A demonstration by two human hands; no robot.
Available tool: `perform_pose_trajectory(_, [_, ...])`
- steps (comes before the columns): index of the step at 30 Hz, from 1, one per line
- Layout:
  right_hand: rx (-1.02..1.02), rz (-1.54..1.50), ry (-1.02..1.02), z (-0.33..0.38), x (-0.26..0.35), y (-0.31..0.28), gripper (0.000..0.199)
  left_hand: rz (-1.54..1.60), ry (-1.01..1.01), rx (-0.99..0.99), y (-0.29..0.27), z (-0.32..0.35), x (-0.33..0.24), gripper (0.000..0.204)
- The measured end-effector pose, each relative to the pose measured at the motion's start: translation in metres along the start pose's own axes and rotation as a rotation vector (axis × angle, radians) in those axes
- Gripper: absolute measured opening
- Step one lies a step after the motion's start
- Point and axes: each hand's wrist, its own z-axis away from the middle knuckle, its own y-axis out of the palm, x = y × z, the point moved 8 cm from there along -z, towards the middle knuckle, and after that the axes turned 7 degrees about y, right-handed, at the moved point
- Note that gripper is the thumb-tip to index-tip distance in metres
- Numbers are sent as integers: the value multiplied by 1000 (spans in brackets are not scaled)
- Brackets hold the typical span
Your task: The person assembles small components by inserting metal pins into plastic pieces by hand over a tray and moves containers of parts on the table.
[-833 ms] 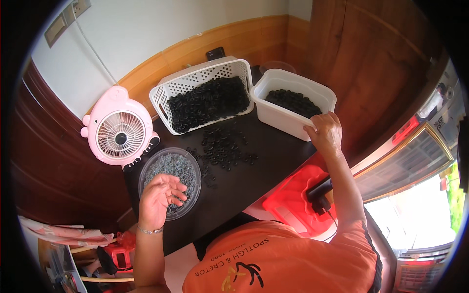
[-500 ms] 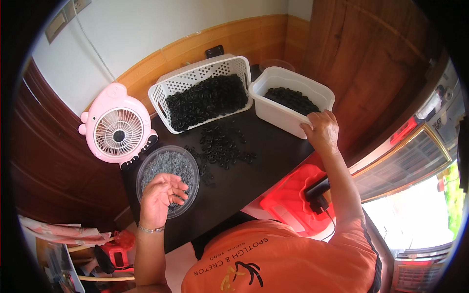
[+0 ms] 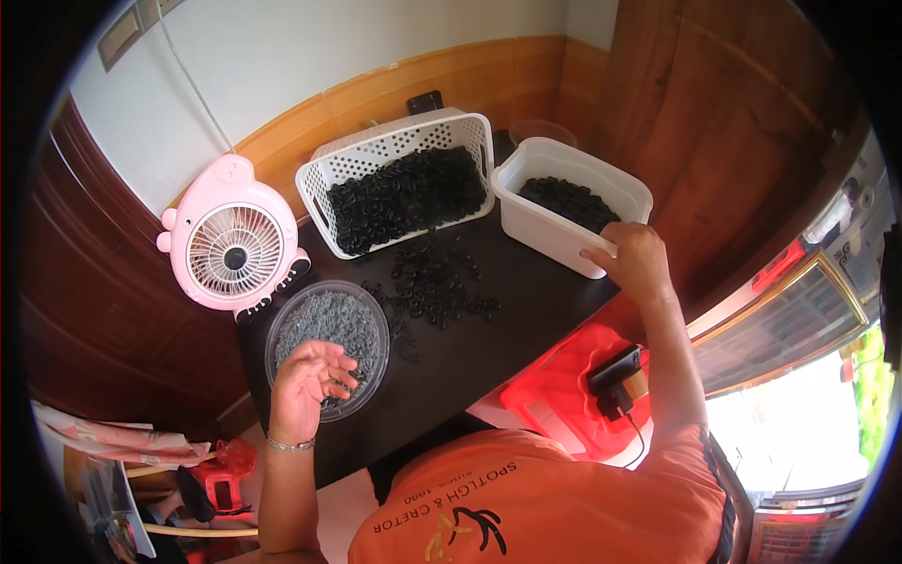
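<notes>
At the right of the table, my right hand (image 3: 637,263) bends over the near right rim of a white plastic tub (image 3: 550,242), thumb on the outer wall and fingers over the edge. Small black ring-like pieces (image 3: 567,201) lie inside the tub. My left hand (image 3: 308,385) hovers palm inward over a round clear bowl (image 3: 381,362), its fingers loosely curled and apart; I make out nothing in it. Small grey translucent pieces (image 3: 331,320) fill much of the bowl.
A white perforated basket (image 3: 319,209) full of black pieces stands at the back, with a loose pile (image 3: 437,282) before it. A pink fan (image 3: 235,249) sits at the left. Red plastic stools (image 3: 564,395) holding a black device (image 3: 615,376) stand beside the table's right edge (image 3: 554,348).
The view has shifted slightly. My right hand has slid a little toward me along the tub's rim, its fingers more tucked. The left hand keeps about the same place and pose.
</notes>
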Motion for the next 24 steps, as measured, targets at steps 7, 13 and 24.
perform_pose_trajectory(7, [79, -138, 17, -114, -6, 6, 26, -93, 123, -193, -39, -44, -22, 38])
perform_pose_trajectory(13, [325, 84, 119, -214, -97, 115, 35, -269, 156, -264, -47, -124, -26, 42])
perform_pose_trajectory(24, [640, 107, 472, -245, -124, 202, 35, -350, 178, -368, -64, -191, -14, 33])
